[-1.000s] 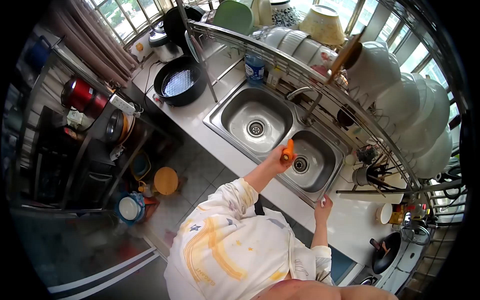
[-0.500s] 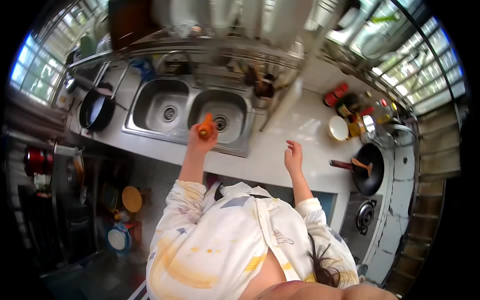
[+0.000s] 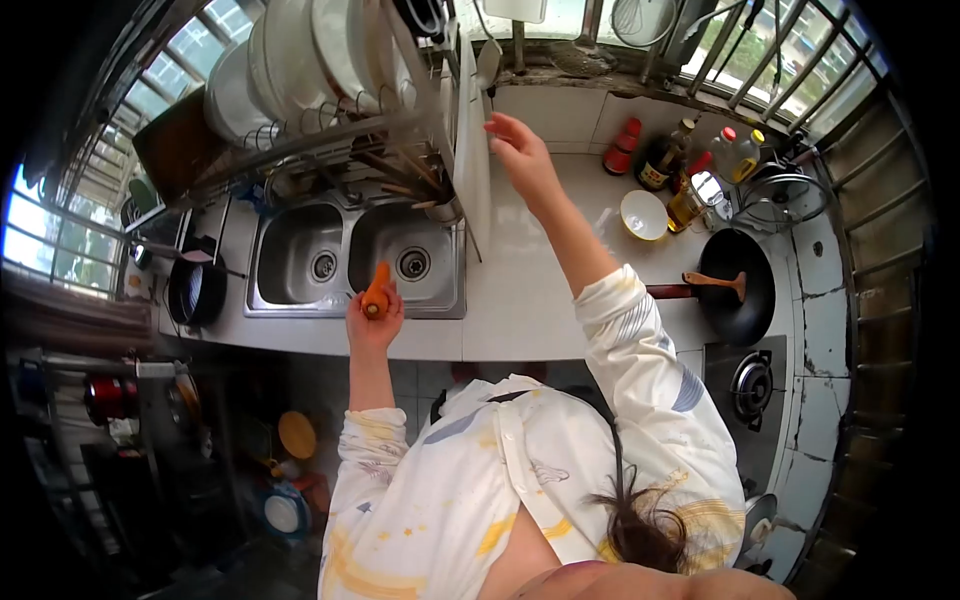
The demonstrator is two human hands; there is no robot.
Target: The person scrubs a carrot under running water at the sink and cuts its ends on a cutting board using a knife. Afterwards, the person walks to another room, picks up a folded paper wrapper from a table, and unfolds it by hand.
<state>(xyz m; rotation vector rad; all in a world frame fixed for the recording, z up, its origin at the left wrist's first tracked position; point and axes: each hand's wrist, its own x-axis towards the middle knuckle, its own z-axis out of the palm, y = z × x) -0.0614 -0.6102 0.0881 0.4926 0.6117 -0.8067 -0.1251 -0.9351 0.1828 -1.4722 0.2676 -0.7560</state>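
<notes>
In the head view my left hand (image 3: 368, 328) is closed around an orange carrot (image 3: 377, 292). It holds the carrot over the front edge of the double steel sink (image 3: 300, 312), by the right basin. My right hand (image 3: 522, 160) is raised over the back of the counter, its fingers partly stretched out and holding nothing. Nearest to it stands a white upright board (image 3: 471, 165), seen nearly edge-on at the end of the dish rack. I cannot tell whether my fingertips touch it.
A dish rack (image 3: 330, 140) with plates hangs above the sink; a utensil holder (image 3: 443, 210) stands beside the board. On the right are a white bowl (image 3: 643, 215), several bottles (image 3: 664, 158), a black wok (image 3: 745, 300) with a wooden spatula (image 3: 720, 283), and a gas burner (image 3: 752, 388).
My right hand has moved up and away from my body, from the counter's front to near the board. My left hand still holds the carrot. The view has shifted to the right.
</notes>
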